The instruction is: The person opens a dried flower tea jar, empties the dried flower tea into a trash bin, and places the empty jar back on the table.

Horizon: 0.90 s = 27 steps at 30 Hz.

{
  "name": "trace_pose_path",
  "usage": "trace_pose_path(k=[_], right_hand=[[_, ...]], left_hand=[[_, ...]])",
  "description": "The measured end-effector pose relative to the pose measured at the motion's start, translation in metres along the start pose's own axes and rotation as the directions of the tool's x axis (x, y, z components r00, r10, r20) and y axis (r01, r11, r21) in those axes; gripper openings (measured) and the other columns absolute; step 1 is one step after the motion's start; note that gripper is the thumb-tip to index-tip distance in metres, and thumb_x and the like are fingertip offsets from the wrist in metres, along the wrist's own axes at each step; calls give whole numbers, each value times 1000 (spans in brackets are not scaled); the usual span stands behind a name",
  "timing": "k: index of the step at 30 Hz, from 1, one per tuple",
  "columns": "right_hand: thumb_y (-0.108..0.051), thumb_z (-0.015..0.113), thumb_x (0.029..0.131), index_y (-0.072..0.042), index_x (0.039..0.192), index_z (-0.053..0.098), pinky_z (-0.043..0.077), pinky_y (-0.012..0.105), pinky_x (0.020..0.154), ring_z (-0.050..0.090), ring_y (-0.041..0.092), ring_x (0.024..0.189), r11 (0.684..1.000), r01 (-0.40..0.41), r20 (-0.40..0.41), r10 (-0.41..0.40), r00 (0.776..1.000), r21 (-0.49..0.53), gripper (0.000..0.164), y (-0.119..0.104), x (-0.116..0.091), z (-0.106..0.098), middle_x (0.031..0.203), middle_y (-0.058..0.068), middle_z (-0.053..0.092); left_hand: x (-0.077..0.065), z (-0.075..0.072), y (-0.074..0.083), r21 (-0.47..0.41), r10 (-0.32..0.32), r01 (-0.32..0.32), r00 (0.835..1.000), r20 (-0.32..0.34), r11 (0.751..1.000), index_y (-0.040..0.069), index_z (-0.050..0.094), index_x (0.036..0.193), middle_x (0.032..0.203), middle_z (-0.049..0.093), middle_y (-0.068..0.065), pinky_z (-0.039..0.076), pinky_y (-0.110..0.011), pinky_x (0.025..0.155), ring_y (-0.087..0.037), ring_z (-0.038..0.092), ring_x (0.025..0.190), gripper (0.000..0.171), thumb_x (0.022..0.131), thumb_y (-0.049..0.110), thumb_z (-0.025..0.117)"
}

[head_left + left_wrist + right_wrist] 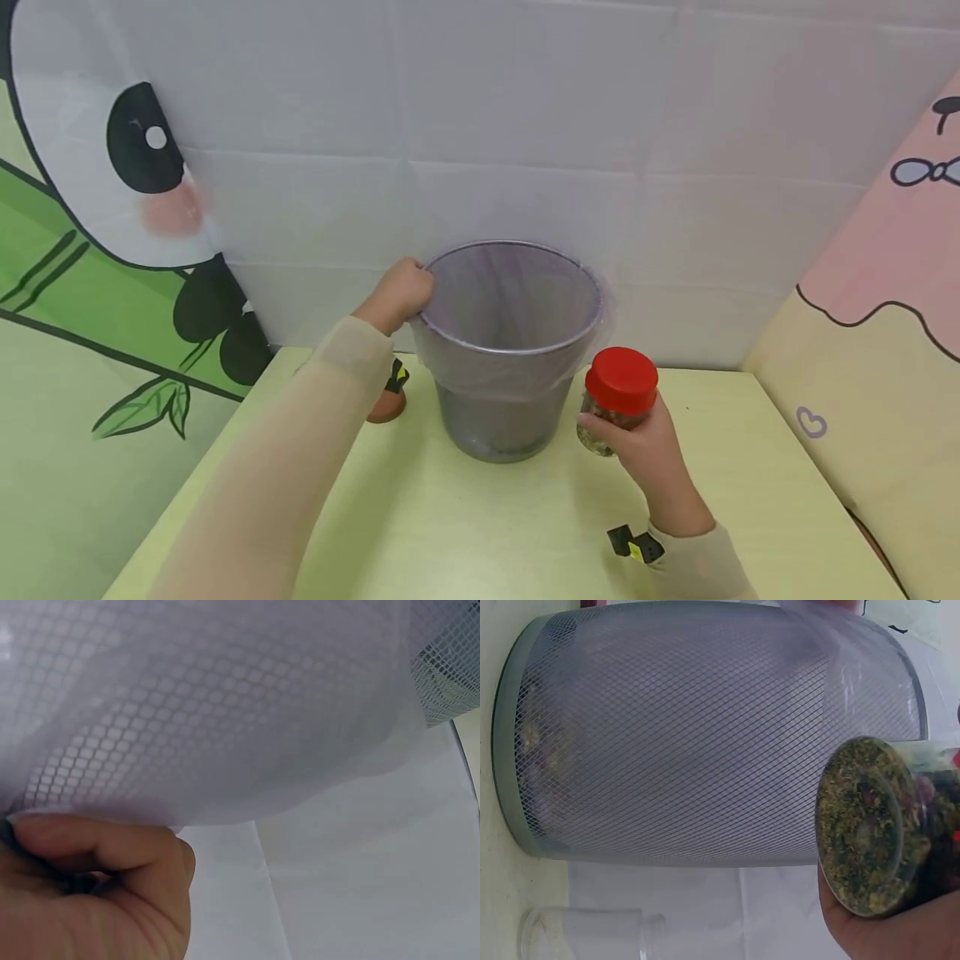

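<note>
Backdrop: pale sheet point(525, 100) behind, creased; painted panels at both sides, green left, pink and cream right.
Table: pale yellow point(450, 533), under everything.
Bin: grey mesh point(495, 425), upright, mid-table, near the sheet.
Liner: thin, see-through plastic point(487, 379), folded outward over the bin's rim.
Left hand: point(401, 292) fingers curled, gripping the left side of the rim and liner.
Right hand: point(651, 442) well apart from the left, wrapped round the jar point(600, 425).
Jar: right of the bin, raised off the table, roughly upright; dried greenish-brown bits show through its base.
Clear jar: point(592, 934) upright on the table beside the bin, right wrist view; top cut by glare.
Lid: red point(622, 375), on the held jar.
Brown thing: point(387, 407) rounded, left of the bin, partly hidden by the left forearm.
Bits: brownish point(544, 742), seen through the mesh low in the bin.
</note>
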State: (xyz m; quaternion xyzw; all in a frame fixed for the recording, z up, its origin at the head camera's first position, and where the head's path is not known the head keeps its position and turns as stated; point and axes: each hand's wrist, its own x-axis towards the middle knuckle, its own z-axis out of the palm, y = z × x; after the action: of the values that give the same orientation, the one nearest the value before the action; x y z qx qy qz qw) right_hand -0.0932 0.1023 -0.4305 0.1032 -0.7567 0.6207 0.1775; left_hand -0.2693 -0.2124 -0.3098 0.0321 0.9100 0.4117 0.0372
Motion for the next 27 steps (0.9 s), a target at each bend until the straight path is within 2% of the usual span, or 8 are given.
trace_pose_path(k=[3,8,14,18,22,27], right_hand=[[2,83,82,-5,132,50,51,32,88,58,22,98,1000,3,43,-3,999,-5,61,0,-3,4,106,4,62],[5,84,79,-6,126,52,53,33,73,57,21,79,998,45,132,-51,990,45,59,-1,-7,13,89,10,59],[4,85,79,-7,125,53,53,32,76,58,23,81,993,45,193,-67,979,112,57,-4,-13,28,92,12,60],[5,84,80,-6,127,52,54,32,74,59,22,82,988,42,209,-73,975,150,58,-5,-16,35,94,9,61],[5,83,80,-6,131,51,56,32,74,60,22,83,985,56,229,-93,969,161,62,-5,-19,39,99,7,63],[4,84,80,-10,136,50,57,34,73,62,24,80,987,75,249,-109,962,144,67,-6,-18,39,105,7,63]], left_hand=[[0,-1,-3,-27,-14,15,1000,15,1000,-10,40,146,110,53,-17,42,-29,57,-19,46,70,52,101,15,29],[-1,-2,-3,-16,-5,5,1000,12,1000,-10,41,140,108,51,-17,41,-28,54,-18,46,69,47,102,16,31],[-2,-3,1,-2,-1,1,1000,8,1000,-6,42,128,106,49,-17,41,-28,53,-18,46,68,36,101,15,33],[-2,-5,2,12,-3,3,1000,15,1000,-6,44,125,104,50,-15,42,-28,52,-18,47,67,35,99,16,35],[-2,-6,1,6,-3,2,999,36,1000,-6,45,126,101,52,-14,42,-26,51,-14,46,60,38,99,20,36],[-4,-10,2,-32,-6,8,998,67,999,-6,44,138,102,51,-13,42,-26,52,-10,41,56,48,106,30,36]])
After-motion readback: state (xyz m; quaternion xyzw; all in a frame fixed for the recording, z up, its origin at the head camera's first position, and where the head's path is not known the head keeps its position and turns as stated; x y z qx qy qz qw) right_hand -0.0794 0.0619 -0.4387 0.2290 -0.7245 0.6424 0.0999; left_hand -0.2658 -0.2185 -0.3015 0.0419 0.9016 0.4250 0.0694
